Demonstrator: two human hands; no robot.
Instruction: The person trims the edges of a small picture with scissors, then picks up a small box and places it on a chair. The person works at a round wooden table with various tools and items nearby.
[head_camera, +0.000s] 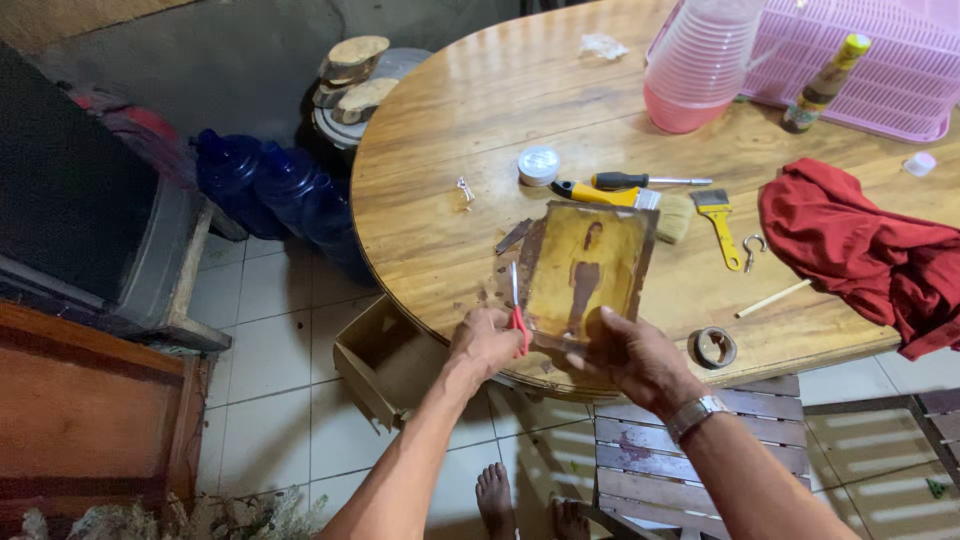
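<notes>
**Trimming the yellowed sheet at the table edge**

We take the round wooden table (440, 200) as our landmark. At its near edge, overhanging slightly toward us, sits the yellowed sheet (588, 270), stiff-looking, with brown stains and a dark upright figure at its centre.

Our left hand (483, 345) is closed around red-handled scissors (517, 312); the blades point away from us along the sheet's left border. Whether the blades are parted we cannot tell. Our right hand (632, 358), with a wristwatch (695, 413) behind it, pinches the sheet's near edge, thumb on top.

Small offcuts (513, 236) lie on the table just left of the sheet.

Further in on the table: a white lidded jar (538, 165), a screwdriver (640, 181), a utility knife (600, 194), two brushes (718, 222), a metal hook (753, 245), a roll of tape (713, 347) near the edge, a red cloth (870, 255), a pink jug (695, 65) and a pink basket (880, 60) at the far side.

Judgement on technique: we would keep the sheet flat and taut with the right hand, hold those fingers well clear of the cutting line, cut in long steady strokes parallel to the border, and turn the sheet rather than the scissors.
</notes>
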